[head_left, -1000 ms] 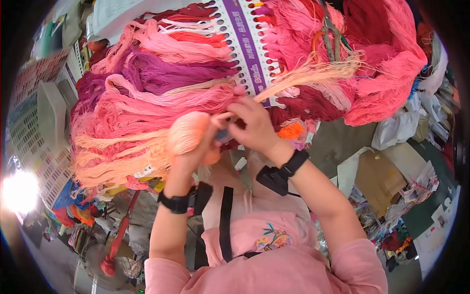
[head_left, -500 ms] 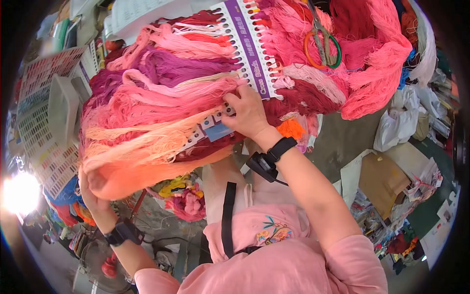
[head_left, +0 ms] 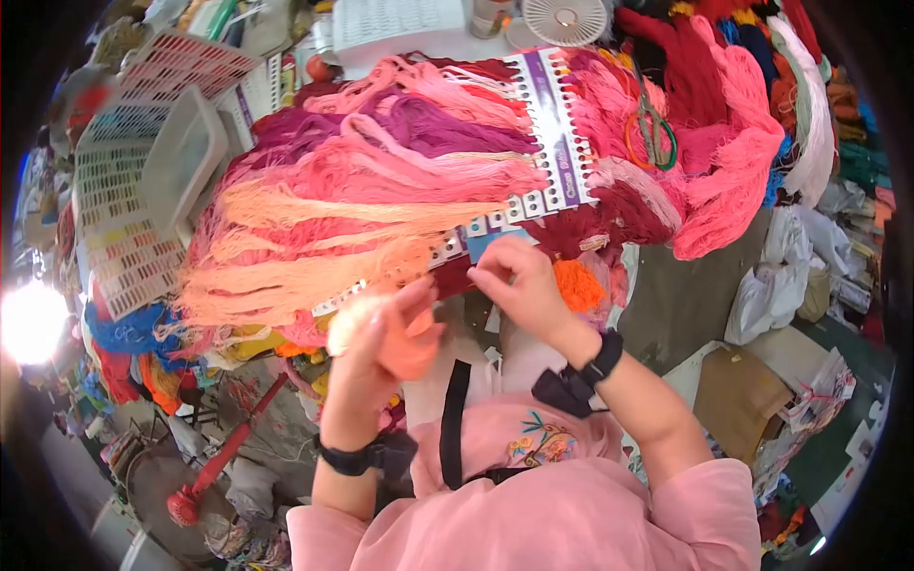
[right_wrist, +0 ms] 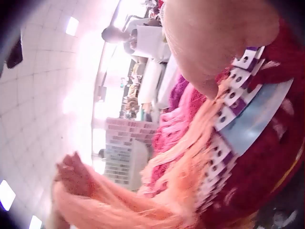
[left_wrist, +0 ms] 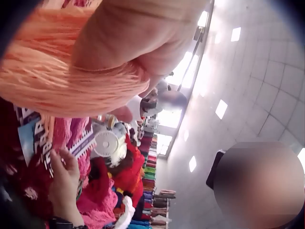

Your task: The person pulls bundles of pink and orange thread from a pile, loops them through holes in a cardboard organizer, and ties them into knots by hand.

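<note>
A looped skein of peach embroidery thread (left_wrist: 43,76) hangs round the fingers of my left hand (head_left: 360,373), which grips it low in front of the spread threads. My right hand (head_left: 522,284) hovers at the near edge of the punched thread cards (head_left: 495,221), beside a blue label (head_left: 483,245). Its thumb and forefinger are slightly apart, with nothing seen between them. From the cards, peach strands (head_left: 286,214) run leftward beside pink and purple bundles (head_left: 428,124). A purple-and-white card (head_left: 552,133) printed "Cross Stitch" lies along their far ends.
Scissors (head_left: 651,135) with red and green handles lie on the pink threads at right. At left stand a white plastic tray (head_left: 186,157) and colour charts (head_left: 119,228). A round white fan-like grille (head_left: 564,19) is at the back. Cardboard (head_left: 738,395) lies low at right.
My left hand first was at the cards, then drew the peach skein out to the left, and is now back near the middle. My right hand has come off the cards toward me.
</note>
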Available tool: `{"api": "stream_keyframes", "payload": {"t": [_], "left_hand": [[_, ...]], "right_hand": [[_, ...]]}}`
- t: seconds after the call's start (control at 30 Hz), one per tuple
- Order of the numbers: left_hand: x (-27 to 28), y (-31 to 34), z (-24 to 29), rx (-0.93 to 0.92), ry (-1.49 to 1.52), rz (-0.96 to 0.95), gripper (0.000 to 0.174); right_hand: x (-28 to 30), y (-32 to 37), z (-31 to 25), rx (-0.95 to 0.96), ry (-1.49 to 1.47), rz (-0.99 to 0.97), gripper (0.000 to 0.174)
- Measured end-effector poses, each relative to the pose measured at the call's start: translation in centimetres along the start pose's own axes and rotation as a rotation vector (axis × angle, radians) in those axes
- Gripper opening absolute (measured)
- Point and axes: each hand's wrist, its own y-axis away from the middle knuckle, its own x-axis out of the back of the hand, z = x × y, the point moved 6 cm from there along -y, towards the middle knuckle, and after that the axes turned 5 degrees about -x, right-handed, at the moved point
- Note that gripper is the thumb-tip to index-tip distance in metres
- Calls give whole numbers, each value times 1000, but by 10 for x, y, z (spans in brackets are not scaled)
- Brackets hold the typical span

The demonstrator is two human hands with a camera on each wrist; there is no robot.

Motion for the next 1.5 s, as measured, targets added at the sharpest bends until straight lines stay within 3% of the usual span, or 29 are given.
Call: {"api": "stream_keyframes", "payload": {"t": [0.1,0.2,0.23,0.33,0.4,0.47,0.5,0.67,0.77,1.2,1.27,1.5], "left_hand": [[-12,4,-3,-37,42,-127,48],[-16,16,10,-67,182,-233,49],[-17,21,16,-82,181,-240,49],[-15,34,21,-54,366,-134,44],[-11,40,19,-91,-36,-107,37],[-11,45,23,-67,88,-89,33],[-13,49,27,-63,145,-124,33],[-11,58,39,-43,276,-215,35],[-13,63,39,29,306,-251,36],[-18,63,54,-65,197,-227,29],[-21,63,54,-75,203,-222,28],[-23,62,52,-62,137,-181,29]], "right_hand": [[-40,24,-45,-202,-645,-240,9],[-46,35,-68,-336,-701,-359,6],[-45,37,-74,-303,-846,-344,6],[-46,47,-83,-254,-796,-345,7],[-50,54,-92,-235,-709,-316,7],[-49,57,-105,9,-721,-253,9],[-48,58,-111,20,-712,-248,9],[-53,71,-118,-270,-893,-365,8],[-53,75,-129,-266,-870,-354,8],[-48,76,-141,-135,-713,-318,8],[-47,76,-140,-146,-833,-410,5],[-44,76,-132,-228,-836,-415,7]]}}
